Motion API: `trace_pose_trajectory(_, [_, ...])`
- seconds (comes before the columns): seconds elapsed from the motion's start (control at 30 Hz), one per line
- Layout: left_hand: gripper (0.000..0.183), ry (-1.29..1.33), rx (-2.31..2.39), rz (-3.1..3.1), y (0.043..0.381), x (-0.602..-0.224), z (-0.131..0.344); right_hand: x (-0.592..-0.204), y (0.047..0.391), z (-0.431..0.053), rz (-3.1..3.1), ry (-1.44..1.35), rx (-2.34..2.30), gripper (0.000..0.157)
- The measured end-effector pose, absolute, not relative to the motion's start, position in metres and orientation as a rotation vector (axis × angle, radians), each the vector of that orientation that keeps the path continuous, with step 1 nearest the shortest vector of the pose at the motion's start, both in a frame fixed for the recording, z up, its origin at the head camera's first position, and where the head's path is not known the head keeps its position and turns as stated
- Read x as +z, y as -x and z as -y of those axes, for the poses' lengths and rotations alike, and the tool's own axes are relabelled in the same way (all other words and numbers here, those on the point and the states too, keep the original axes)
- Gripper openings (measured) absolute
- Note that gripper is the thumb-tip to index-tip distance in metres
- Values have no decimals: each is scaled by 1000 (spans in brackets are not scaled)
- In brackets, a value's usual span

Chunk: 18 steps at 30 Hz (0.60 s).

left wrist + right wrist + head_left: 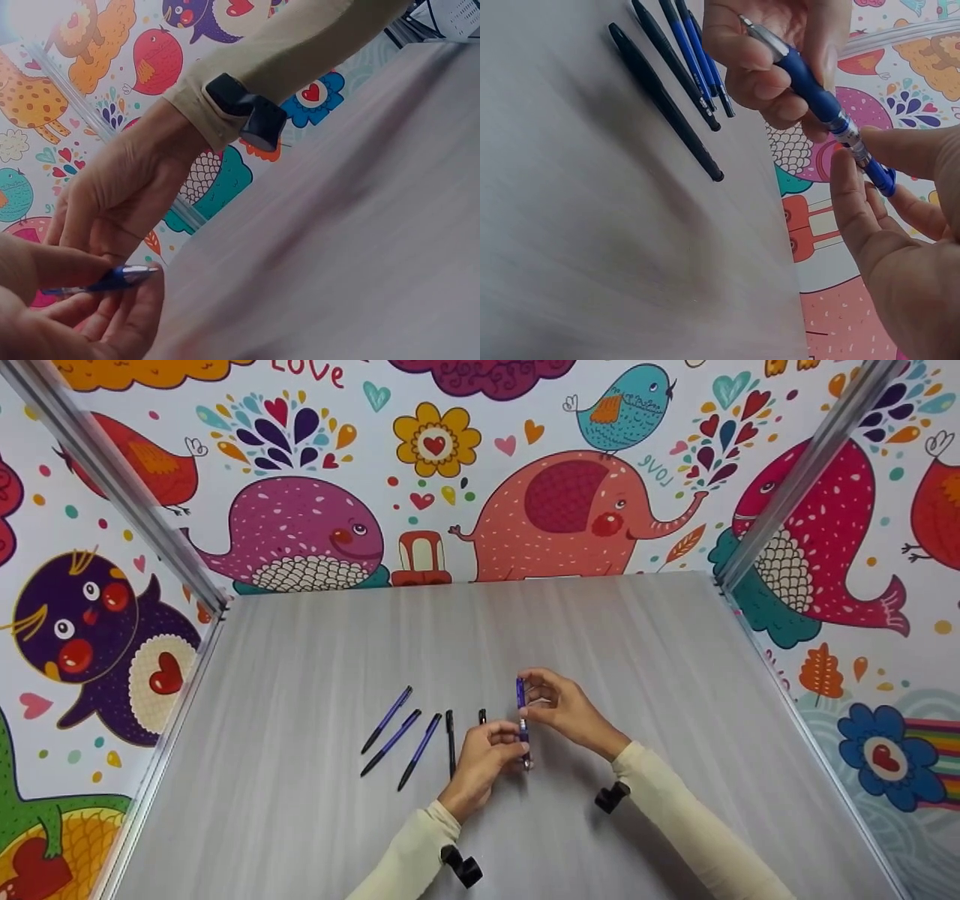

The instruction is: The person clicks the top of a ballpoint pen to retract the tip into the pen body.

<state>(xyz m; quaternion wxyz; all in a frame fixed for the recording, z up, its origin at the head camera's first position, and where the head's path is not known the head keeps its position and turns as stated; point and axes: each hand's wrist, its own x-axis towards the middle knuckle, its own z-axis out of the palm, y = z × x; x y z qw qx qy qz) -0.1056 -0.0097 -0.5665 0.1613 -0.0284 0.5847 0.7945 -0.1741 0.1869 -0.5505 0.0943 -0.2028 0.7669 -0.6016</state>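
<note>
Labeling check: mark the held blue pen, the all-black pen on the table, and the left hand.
blue pen (pixel 810 86), right wrist view, on its blue grip section.
black pen (pixel 664 105), right wrist view, mid barrel.
left hand (pixel 480 757), head view, back of the hand.

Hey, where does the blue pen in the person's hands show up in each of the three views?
Head: the blue pen stands near the middle of the table, between both hands.
Left wrist: bottom left, pinched between fingers.
Right wrist: upper right, running diagonally from the left hand to the right hand.
Shared landmark: the right hand's fingertips on the pen, seen in all three views.
</note>
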Motion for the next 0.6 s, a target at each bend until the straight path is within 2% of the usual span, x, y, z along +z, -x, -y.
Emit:
trace_pose_trajectory(0.33, [32,54,2219,-1812,108,-576,11,-557,178,-180,-2336,602,-1722,64])
trace_pose_trajectory(0.6, [33,-99,1900,-2400,112,-585,12,-567,183,-177,-2364,576,-1703,65])
